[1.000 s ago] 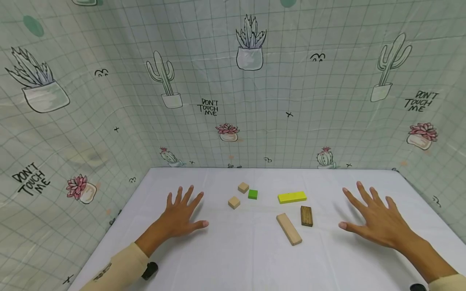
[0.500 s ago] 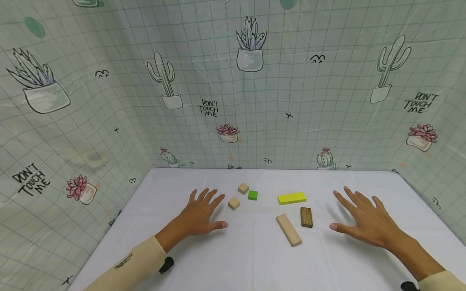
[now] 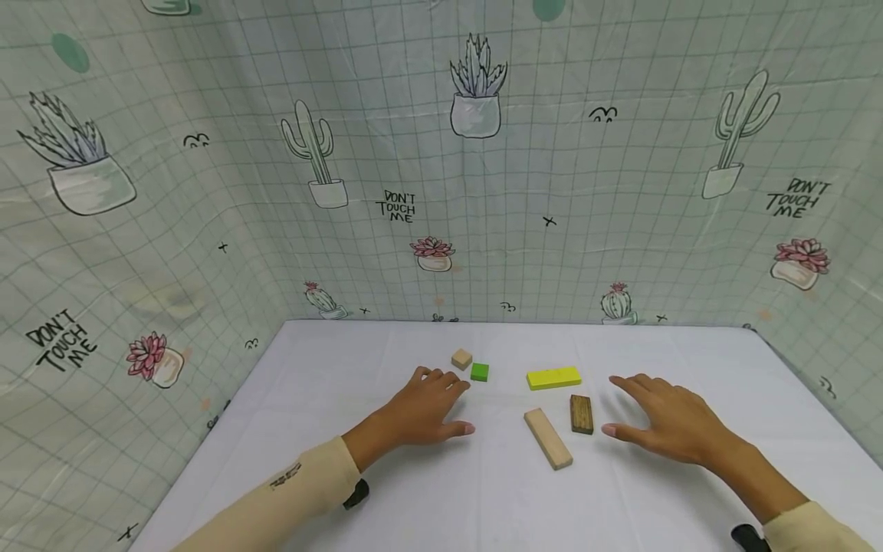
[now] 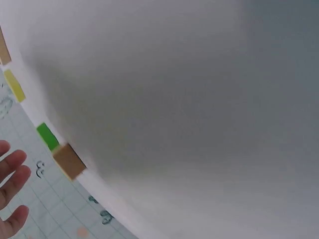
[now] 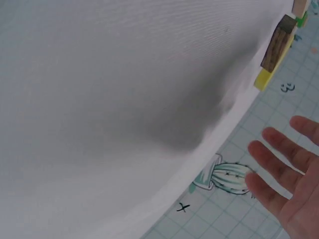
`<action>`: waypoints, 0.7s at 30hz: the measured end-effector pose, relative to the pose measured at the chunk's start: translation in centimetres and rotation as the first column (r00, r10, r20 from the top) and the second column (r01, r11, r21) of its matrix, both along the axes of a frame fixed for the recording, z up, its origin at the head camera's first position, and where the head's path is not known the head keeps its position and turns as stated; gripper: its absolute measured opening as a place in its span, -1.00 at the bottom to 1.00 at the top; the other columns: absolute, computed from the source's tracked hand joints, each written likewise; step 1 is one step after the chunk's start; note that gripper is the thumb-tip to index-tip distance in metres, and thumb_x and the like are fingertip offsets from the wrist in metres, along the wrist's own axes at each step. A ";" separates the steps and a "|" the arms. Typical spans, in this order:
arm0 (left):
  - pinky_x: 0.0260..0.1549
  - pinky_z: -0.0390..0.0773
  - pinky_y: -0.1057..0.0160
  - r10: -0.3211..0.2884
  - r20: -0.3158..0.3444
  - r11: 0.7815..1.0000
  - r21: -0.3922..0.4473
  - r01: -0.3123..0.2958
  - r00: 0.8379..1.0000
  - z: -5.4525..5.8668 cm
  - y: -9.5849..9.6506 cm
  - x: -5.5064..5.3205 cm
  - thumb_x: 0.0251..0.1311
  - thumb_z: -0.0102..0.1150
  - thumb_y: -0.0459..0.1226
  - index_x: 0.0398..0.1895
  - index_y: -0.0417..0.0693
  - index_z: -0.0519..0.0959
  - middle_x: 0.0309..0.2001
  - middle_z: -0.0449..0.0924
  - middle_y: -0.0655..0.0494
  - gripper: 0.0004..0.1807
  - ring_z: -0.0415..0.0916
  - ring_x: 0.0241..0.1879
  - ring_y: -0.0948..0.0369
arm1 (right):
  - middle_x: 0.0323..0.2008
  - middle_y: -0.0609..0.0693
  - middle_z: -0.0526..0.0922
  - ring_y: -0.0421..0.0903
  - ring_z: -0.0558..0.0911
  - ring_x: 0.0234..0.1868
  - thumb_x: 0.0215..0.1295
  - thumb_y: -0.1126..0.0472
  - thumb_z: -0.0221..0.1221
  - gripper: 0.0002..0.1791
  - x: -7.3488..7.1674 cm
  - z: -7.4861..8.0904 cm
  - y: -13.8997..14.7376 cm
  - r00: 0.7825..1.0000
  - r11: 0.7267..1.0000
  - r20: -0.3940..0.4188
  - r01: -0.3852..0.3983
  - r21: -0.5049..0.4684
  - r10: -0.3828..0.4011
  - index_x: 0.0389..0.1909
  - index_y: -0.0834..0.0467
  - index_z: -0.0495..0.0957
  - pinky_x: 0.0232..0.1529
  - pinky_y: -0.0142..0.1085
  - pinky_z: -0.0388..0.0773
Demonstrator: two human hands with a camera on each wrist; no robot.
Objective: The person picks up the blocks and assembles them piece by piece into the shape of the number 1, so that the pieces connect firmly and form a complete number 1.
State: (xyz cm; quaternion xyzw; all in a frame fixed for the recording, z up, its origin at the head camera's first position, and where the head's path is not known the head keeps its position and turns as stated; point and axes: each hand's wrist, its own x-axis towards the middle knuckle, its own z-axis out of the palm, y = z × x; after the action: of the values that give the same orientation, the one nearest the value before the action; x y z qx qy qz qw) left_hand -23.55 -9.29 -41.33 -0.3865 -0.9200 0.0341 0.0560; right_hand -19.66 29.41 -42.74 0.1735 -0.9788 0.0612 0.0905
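Observation:
My left hand [image 3: 428, 410] hovers over the table's middle, palm down, fingers slightly bent and thumb apart. Its fingers hide the nearer pale wooden cube in the head view; any contact cannot be made out. Just past the fingertips lie another pale wooden cube [image 3: 461, 358] and a small green block [image 3: 479, 372]. To the right, my right hand [image 3: 672, 420] reaches toward a dark brown wooden block [image 3: 582, 414], with a gap between thumb and block. Neither hand appears to hold anything. In the right wrist view the right hand's fingers [image 5: 276, 162] are spread apart.
A yellow block [image 3: 554, 378] lies behind the brown one, and a long pale wooden block [image 3: 548, 438] lies to its left, slanting. All rest on a white-covered table [image 3: 497, 498]. A patterned cloth [image 3: 524, 176] hangs along the back and sides.
My left hand has moved right until it covers the nearer pale cube, its fingers bending more. My right hand has come left toward the brown block, fingers closer together. The blocks in view have stayed put.

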 end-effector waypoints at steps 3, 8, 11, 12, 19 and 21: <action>0.05 0.34 0.09 -0.036 0.001 0.999 -0.021 0.036 0.999 -0.4 1.0 -0.2 0.25 -0.07 0.23 0.21 -0.02 0.42 0.08 0.50 0.12 -0.34 0.43 0.06 0.15 | 0.00 0.09 0.57 0.14 0.57 -0.03 0.00 -0.55 0.02 -0.06 -0.2 0.0 -0.5 1.000 1.000 0.028 0.011 0.000 -0.011 0.21 0.08 0.43 -0.25 0.13 0.48; -0.01 0.41 0.18 -0.082 0.034 0.996 -0.035 0.083 0.996 -0.5 2.6 -0.3 0.28 -0.02 0.15 0.16 0.00 0.46 0.06 0.52 0.14 -0.44 0.46 0.05 0.20 | -0.15 -0.06 0.62 0.00 0.63 -0.17 -0.02 -0.55 0.05 -0.08 -0.5 0.2 -1.3 0.998 1.000 0.062 0.010 0.004 -0.010 0.18 0.06 0.46 -0.38 0.00 0.49; 0.01 0.42 0.18 -0.106 0.053 0.994 -0.035 0.108 0.993 -0.3 3.6 -0.4 0.29 0.01 0.11 0.12 0.02 0.50 0.03 0.54 0.16 -0.51 0.46 0.05 0.23 | -0.18 -0.08 0.63 -0.04 0.63 -0.22 -0.04 -0.55 0.07 -0.08 -0.7 0.3 -1.6 0.997 1.000 0.082 0.003 0.010 -0.003 0.16 0.07 0.47 -0.42 -0.03 0.47; 0.01 0.42 0.18 -0.115 0.053 0.992 -0.036 0.117 0.992 -0.2 3.9 -0.4 0.29 0.02 0.10 0.10 0.02 0.51 0.01 0.54 0.17 -0.53 0.46 0.04 0.24 | -0.18 -0.08 0.63 -0.05 0.63 -0.23 -0.04 -0.55 0.07 -0.08 -0.7 0.3 -1.7 0.996 1.000 0.090 0.001 0.013 -0.002 0.16 0.07 0.47 -0.42 -0.04 0.47; -0.11 0.44 0.35 -0.201 0.035 0.978 -0.057 0.203 0.979 0.1 6.1 -0.8 0.27 0.09 0.04 0.06 0.03 0.53 -0.12 0.56 0.23 -0.59 0.49 -0.11 0.33 | -0.21 -0.09 0.62 -0.07 0.61 -0.24 -0.06 -0.50 0.14 -0.10 -1.1 0.1 -2.5 0.988 1.000 0.152 -0.008 0.019 0.005 0.17 0.07 0.46 -0.42 -0.08 0.45; -0.12 0.44 0.40 -0.216 0.032 0.974 -0.067 0.218 0.976 0.1 6.6 -0.8 0.26 0.11 0.03 0.06 0.04 0.53 -0.11 0.56 0.24 -0.59 0.49 -0.12 0.34 | -0.21 -0.09 0.62 -0.06 0.61 -0.24 -0.06 -0.48 0.17 -0.11 -1.2 0.1 -2.7 0.987 1.000 0.161 -0.013 0.020 0.010 0.17 0.07 0.46 -0.41 -0.07 0.46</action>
State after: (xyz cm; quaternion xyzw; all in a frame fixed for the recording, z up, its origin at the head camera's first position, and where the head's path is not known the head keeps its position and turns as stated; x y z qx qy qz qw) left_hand -24.37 -2.73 -41.27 -0.4867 -0.8711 0.0553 0.0343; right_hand -20.83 26.69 -42.68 0.1746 -0.9824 0.0651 0.0087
